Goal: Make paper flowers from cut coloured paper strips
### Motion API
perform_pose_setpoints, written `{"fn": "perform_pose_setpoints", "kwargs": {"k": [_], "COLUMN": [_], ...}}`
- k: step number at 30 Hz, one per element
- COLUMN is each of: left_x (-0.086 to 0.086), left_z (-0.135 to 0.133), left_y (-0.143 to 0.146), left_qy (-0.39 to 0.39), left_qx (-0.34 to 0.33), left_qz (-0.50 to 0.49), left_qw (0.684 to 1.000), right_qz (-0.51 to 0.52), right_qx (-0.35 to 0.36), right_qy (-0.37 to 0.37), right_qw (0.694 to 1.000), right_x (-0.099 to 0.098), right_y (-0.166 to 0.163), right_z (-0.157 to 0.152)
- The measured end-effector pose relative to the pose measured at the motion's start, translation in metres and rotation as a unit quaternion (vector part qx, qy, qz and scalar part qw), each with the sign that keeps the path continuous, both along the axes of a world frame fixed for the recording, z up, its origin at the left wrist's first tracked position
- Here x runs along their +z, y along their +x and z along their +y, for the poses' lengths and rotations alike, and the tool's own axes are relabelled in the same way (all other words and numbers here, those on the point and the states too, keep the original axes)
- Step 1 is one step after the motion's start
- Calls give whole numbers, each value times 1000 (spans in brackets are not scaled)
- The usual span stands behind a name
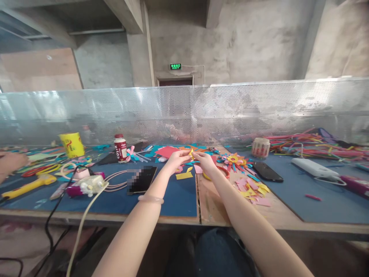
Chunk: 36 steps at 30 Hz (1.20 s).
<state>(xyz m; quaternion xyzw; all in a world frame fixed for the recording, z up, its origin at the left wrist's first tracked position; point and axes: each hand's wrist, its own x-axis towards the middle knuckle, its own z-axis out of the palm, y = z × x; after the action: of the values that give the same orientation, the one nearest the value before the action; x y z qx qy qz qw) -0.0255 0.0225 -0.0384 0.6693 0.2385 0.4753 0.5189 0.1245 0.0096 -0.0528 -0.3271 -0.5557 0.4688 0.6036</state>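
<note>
Between the fingertips of both hands is a small piece of yellow paper [191,154], held up above the middle of the table. My left hand [178,159] pinches it from the left, and my right hand [205,161] grips its other side. Just below lies a flat yellow paper piece [184,176] on the blue mat [178,200]. Red paper [167,151] rests behind my left hand. Under my right wrist are scissors [224,172] with orange and yellow handles, partly hidden. A paper flower [234,159] with a yellow middle lies to the right.
Pink and yellow scraps [253,190] lie near a black phone [268,171]. To the left are a dark phone [143,180], a power strip [88,184], a yellow glue gun [30,186] and a red-capped bottle [120,148]. Another person's hand [11,163] shows at far left. A perforated metal screen [129,111] stands behind.
</note>
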Motion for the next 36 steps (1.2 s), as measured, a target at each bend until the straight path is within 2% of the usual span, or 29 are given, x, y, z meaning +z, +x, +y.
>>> {"fn": "perform_pose_setpoints", "kwargs": {"k": [10, 17, 21, 25, 36], "left_x": [1, 3, 2, 1, 1], "left_z": [-1, -5, -4, -2, -4], "left_y": [2, 6, 7, 6, 9], "left_qy": [30, 49, 66, 71, 83], "left_qx": [48, 92, 111, 125, 129], "left_qz": [5, 37, 36, 58, 81], "left_qw": [998, 994, 991, 988, 985], "right_qz": [71, 129, 114, 86, 71], "right_qx": [-19, 9, -17, -67, -97], "right_qy": [-44, -70, -71, -22, -17], "right_qw": [996, 989, 991, 994, 993], "right_x": [-1, -1, 1, 1, -2], "right_y": [-7, -13, -12, -9, -12], "right_z": [2, -2, -2, 1, 7]}}
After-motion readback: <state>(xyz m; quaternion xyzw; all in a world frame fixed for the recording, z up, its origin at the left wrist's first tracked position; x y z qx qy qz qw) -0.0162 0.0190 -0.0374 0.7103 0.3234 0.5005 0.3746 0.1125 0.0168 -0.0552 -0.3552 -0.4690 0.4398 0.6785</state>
